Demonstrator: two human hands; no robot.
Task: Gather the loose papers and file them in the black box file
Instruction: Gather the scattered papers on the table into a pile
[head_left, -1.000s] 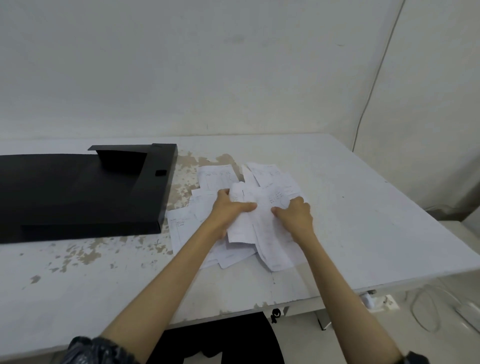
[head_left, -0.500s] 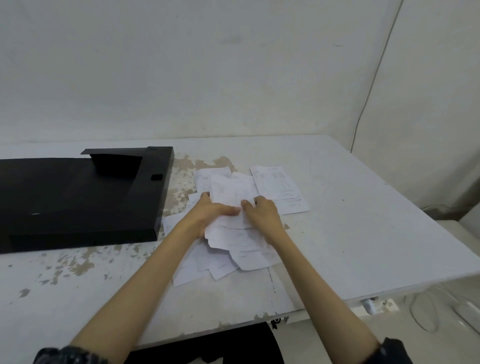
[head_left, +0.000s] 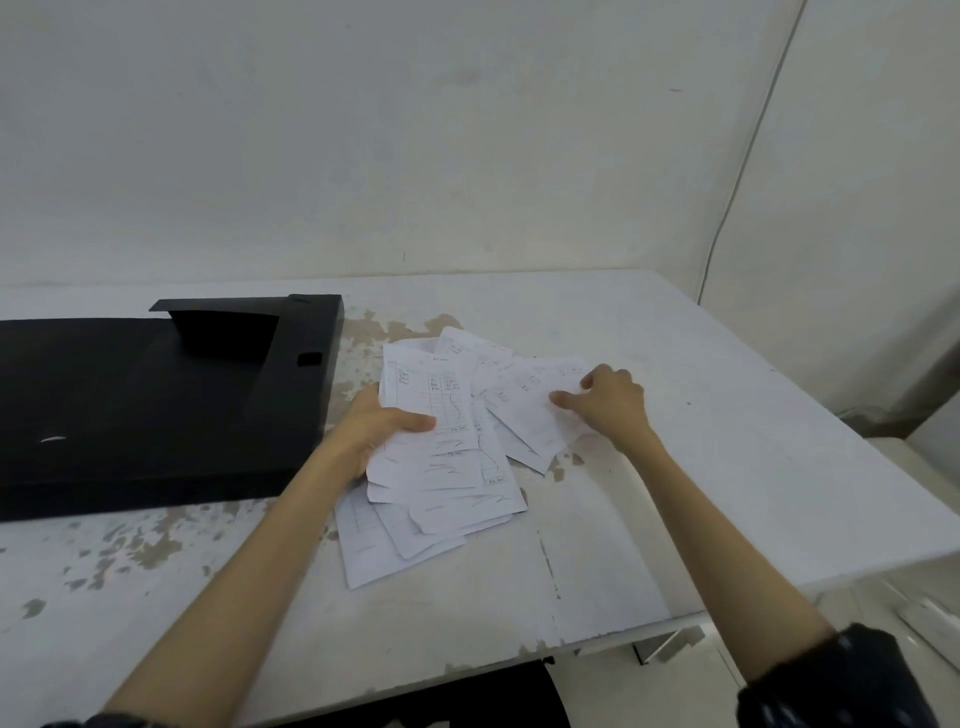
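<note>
Still pretty early in the job, by the look of it. Part of the papers (head_left: 441, 457) is gripped as a messy fan in the left hand (head_left: 371, 431), thumb on top and fingers underneath, with the lower sheets resting on the table (head_left: 727, 441). A few more sheets (head_left: 524, 410) are lying just to the right, overlapping the fan, and they're pressed under the fingertips of the right hand (head_left: 608, 405), which is curled narrow on them rather than properly closed around anything. So nothing has been squared up yet, and nothing has been filed.

The box (head_left: 156, 400) is lying flat on the table just left of the pile, near the left hand but apart from it. Whether it's open can't really be told; a raised flap is seen at its far end.

Orientation: the held sheets have their long axis running from the near edge toward the wall, tilted a bit left at the top. The loose ones on the right are skewed the other way, so some straightening would probably be needed before they go in. The box's long axis runs left-right.
</note>
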